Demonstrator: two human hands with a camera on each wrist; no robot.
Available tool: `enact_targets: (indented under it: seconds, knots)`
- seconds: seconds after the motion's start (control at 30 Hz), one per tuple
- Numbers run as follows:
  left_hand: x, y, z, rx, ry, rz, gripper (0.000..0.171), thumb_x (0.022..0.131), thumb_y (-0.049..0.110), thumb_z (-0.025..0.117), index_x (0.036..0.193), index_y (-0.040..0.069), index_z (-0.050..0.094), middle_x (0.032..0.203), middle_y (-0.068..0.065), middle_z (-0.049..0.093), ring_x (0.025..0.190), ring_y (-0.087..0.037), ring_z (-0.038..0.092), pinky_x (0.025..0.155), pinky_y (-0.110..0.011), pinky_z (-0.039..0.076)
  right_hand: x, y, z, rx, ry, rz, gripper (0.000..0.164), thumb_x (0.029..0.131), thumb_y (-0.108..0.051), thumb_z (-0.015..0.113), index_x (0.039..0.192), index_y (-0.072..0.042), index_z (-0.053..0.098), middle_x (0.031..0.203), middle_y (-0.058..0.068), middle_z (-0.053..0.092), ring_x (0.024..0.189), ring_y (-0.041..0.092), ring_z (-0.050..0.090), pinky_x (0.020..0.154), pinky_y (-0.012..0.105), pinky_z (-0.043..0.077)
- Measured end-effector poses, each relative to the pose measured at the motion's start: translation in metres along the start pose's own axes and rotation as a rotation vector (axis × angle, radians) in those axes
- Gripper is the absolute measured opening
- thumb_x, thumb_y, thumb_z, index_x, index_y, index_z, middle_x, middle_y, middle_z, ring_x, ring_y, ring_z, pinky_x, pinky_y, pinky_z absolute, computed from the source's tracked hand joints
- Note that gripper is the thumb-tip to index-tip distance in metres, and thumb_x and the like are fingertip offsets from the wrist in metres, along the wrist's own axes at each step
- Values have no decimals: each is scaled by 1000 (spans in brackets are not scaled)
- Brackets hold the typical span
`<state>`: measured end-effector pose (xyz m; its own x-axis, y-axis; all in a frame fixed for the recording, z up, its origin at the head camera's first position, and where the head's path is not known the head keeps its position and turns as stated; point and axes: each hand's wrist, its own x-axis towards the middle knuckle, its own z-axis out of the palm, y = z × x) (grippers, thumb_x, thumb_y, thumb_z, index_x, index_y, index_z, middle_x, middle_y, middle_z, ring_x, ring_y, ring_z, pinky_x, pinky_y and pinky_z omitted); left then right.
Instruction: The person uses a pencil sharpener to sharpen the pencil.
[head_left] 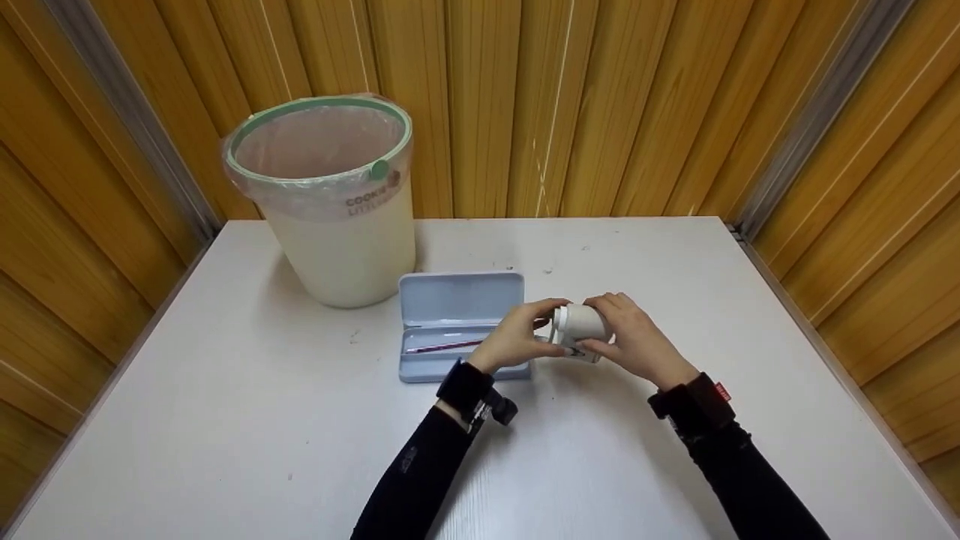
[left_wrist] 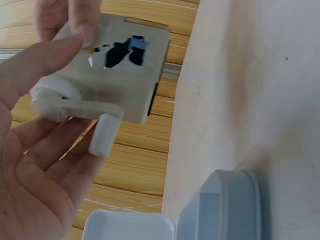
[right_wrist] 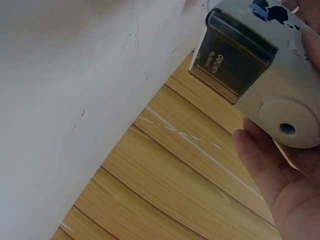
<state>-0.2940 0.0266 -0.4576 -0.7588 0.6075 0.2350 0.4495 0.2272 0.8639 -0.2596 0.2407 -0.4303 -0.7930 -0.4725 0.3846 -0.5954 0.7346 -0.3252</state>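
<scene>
Both hands hold a pale hand-crank pencil sharpener (head_left: 585,322) above the table, just right of an open blue pencil case (head_left: 461,296). My right hand (head_left: 637,341) grips the sharpener's body. My left hand (head_left: 517,337) is around the crank side, its thumb against the body and the fingers behind the crank (left_wrist: 87,107). A dark printed picture (left_wrist: 125,52) marks one face. In the right wrist view, the round pencil hole (right_wrist: 287,128) and the dark see-through shavings drawer (right_wrist: 232,62) show. A thin red-purple pencil (head_left: 446,346) lies in the case, partly hidden by the left hand.
A tall cream bin (head_left: 345,247) with a green rim and clear liner stands behind the case, at the back left. The white table (head_left: 247,420) meets yellow wood-look panels (head_left: 487,112) at the back; similar panels rise on both sides.
</scene>
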Motion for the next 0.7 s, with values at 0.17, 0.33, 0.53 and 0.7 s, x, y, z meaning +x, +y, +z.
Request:
enact_targets:
  seconds: [0.17,0.33,0.53,0.7]
  knots:
    - [2,-4,7,-23,70,5,60,74,3,83,126,5,54,122,-14,65,112,-23,66,92,-27,54,2,-2,1,88,-6,16,45,80,-18,81,115,0,60,108,14,64,98,27,56,80,43,49]
    - [1,-5,6,-5,119,21,58,73,5,85,123,8,55,117,-13,69,106,-21,68,85,-26,55,5,4,1,257,-22,66,62,72,-12,86,125,0,56,116,16,65,105,29,60,90,48,52]
    - [0,-4,2,13,155,-8,59,71,4,85,123,9,56,119,-12,69,106,-21,68,84,-24,54,1,19,7,437,-135,204,83,68,-7,88,137,-1,44,127,23,60,120,40,59,100,53,49]
    - [0,-3,2,7,158,-25,59,72,5,85,123,9,57,119,-11,69,106,-20,68,85,-29,56,-3,27,15,536,-117,284,69,73,-5,84,133,5,50,128,27,60,118,44,61,97,47,52]
